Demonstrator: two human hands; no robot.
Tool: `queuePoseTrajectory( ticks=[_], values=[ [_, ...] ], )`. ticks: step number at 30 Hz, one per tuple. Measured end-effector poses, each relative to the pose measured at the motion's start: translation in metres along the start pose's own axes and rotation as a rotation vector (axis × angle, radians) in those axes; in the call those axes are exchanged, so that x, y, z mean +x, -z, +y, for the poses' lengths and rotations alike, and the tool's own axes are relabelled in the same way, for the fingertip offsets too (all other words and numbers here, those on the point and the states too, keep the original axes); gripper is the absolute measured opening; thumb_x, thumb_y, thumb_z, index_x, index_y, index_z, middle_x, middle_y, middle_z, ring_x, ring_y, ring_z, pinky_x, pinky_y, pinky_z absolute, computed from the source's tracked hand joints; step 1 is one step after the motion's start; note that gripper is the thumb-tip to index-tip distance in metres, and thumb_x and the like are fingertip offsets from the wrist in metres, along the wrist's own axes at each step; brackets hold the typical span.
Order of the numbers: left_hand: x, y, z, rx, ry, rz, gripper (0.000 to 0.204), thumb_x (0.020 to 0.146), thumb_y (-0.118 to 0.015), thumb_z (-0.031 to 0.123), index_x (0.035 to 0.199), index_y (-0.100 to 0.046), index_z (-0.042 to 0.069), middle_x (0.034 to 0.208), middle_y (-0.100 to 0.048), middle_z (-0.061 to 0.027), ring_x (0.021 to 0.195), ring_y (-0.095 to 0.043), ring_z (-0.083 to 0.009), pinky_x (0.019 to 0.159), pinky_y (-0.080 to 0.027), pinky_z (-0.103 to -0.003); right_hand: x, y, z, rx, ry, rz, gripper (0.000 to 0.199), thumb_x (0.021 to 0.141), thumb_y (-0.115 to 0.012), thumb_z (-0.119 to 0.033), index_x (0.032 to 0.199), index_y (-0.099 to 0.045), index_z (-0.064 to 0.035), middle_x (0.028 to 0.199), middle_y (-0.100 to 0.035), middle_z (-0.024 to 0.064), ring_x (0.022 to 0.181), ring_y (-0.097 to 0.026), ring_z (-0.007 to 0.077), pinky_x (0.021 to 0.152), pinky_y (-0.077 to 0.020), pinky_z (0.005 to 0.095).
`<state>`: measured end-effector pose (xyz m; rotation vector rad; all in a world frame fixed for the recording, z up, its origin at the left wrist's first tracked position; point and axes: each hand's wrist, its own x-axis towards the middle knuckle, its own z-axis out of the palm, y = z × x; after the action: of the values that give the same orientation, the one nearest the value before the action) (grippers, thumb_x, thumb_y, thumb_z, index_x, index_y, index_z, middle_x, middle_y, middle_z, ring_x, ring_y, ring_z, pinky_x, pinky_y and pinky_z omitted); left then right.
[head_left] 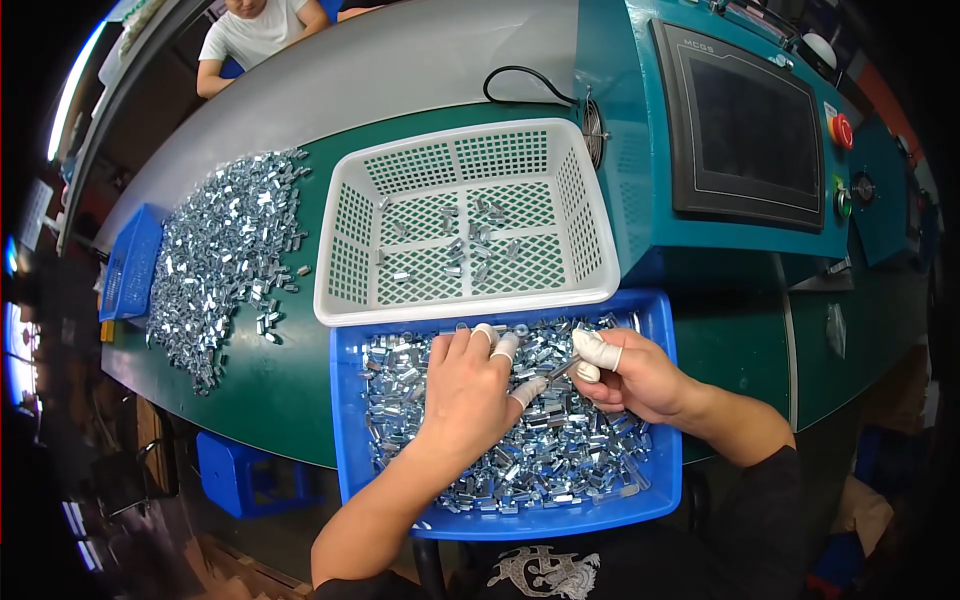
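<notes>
My left hand, palm down with white finger cots, reaches over small shiny metal pieces in a blue bin. Its thumb stands apart from the bent fingers, its tip close to a slim dark metal rod. My right hand, also wearing white cots, pinches that rod between thumb and fingers above the pile. Whether the rod's far end sits in one of the pieces is too small to tell.
Behind the bin stands a white mesh basket with some metal pieces inside. A large heap of pieces lies left, beside a blue basket. At right is a teal machine with a screen. A person sits across.
</notes>
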<state>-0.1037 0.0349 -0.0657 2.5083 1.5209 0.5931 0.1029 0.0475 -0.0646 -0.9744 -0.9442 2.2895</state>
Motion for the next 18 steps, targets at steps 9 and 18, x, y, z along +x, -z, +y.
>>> queuePoseTrajectory(
  ticks=[9, 18],
  values=[
    [-0.0042, -0.0027, -0.0042, -0.042, 0.047, -0.064, 0.024, 0.069, -0.071, 0.016, 0.091, -0.067, 0.006, 0.08, -0.056, -0.0073, 0.077, -0.053, -0.0261, 0.071, -0.038, -0.037, 0.0008, -0.0015, 0.0012, -0.086, 0.014, 0.012, 0.037, 0.097, -0.038, -0.037, 0.075, -0.046, -0.0083, 0.061, -0.044, 0.0, 0.046, -0.033, 0.0051, 0.04, -0.0262, 0.0198],
    [-0.0023, -0.0056, -0.008, -0.348, 0.162, 0.027, 0.014, 0.077, -0.067, 0.012, 0.088, -0.067, 0.003, 0.078, -0.063, -0.0111, 0.072, -0.06, -0.0247, 0.067, -0.047, -0.035, -0.0012, -0.0066, 0.0022, -0.181, 0.062, 0.067, 0.037, 0.096, -0.041, -0.033, 0.07, -0.047, -0.0089, 0.057, -0.044, -0.0017, 0.045, -0.032, 0.0046, 0.041, -0.0264, 0.0197]
  ],
)
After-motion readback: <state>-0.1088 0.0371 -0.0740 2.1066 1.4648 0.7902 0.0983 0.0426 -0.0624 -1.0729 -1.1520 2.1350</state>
